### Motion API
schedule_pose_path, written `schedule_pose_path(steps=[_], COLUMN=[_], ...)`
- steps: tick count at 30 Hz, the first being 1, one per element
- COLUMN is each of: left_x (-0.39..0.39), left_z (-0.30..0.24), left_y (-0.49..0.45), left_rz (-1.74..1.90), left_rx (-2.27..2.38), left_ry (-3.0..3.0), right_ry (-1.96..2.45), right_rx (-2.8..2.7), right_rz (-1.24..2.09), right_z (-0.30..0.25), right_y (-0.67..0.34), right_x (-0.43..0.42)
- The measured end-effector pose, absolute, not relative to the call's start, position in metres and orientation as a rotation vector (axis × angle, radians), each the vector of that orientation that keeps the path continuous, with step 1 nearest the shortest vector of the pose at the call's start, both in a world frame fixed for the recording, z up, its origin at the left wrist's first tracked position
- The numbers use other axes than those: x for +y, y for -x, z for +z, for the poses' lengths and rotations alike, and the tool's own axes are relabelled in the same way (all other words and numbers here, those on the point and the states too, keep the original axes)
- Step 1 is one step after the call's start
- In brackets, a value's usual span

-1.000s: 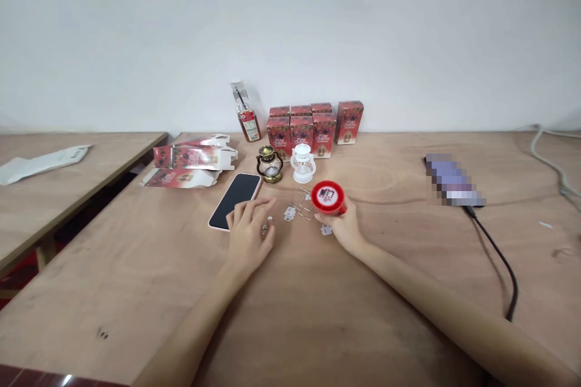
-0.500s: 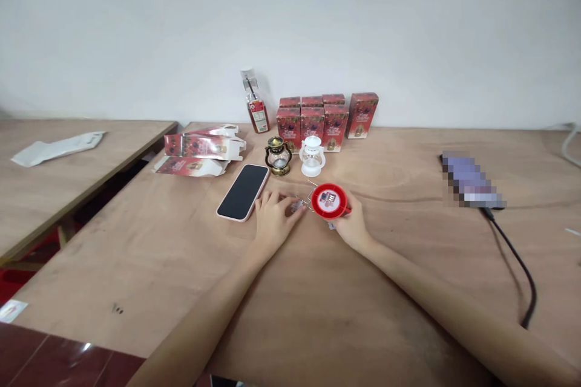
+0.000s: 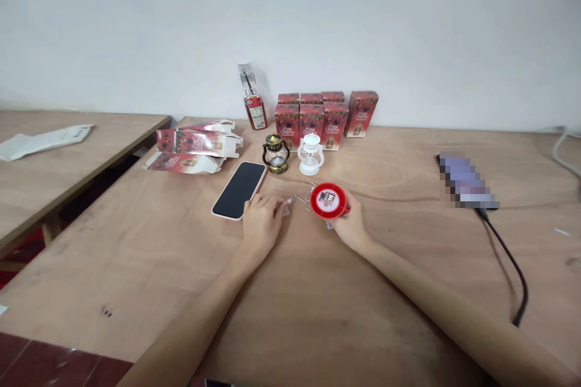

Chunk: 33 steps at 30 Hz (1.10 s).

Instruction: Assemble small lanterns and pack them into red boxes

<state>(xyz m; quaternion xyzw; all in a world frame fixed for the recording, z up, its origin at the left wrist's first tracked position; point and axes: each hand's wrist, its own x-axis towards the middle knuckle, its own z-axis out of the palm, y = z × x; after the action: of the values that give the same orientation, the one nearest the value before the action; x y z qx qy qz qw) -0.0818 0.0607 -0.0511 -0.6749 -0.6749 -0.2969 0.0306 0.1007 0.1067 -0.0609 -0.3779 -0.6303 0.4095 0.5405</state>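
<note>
On a wooden table, a cluster of red boxes stands at the back; nearer, the left hand, fingers curled, lies by the edge of a pink-edged phone, while the right hand grips a red round object, labelled face up, on the near side of a white lantern; thin wires lie at its left; smallest, a pale tab sits at the left hand's fingertips, pinched or merely touched, one cannot tell; a careless sweep of the right hand could scatter the wires; a loose pinch could lose the tab.
</note>
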Motion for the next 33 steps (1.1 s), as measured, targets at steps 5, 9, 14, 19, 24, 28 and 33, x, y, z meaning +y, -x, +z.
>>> schedule_pose_path(steps=[5,9,14,19,24,28,33], left_x=[0.063,0.061,0.049,0.031,0.029,0.033,0.034], left_z=[-0.047,-0.04,-0.025,-0.011,-0.015,-0.024,-0.02], left_y=[0.086,0.08,0.068,0.06,0.059,0.064,0.064], left_rz=[-1.501,-2.046,-2.109,-1.681,-1.387,-1.179,-1.09], left_rx=[-2.225,-2.271,-2.007,-1.389,-1.151,-1.112,-1.094], left_ry=[1.925,1.806,1.799,2.015,2.077,2.149,2.181], right_ry=[0.92,0.906,0.918,0.882,0.811,0.8,0.818], right_rx=[-1.519,-1.548,-1.605,-1.685,-1.743,-1.738,-1.737], right_rz=[0.982,0.997,0.983,0.958,0.962,0.996,0.987], right_z=[-0.063,-0.064,-0.064,-0.06,-0.054,-0.055,-0.057], right_y=[-0.101,-0.102,-0.101,-0.101,-0.1,-0.1,-0.1], right_x=[0.108,0.109,0.11,0.107,0.102,0.102,0.103])
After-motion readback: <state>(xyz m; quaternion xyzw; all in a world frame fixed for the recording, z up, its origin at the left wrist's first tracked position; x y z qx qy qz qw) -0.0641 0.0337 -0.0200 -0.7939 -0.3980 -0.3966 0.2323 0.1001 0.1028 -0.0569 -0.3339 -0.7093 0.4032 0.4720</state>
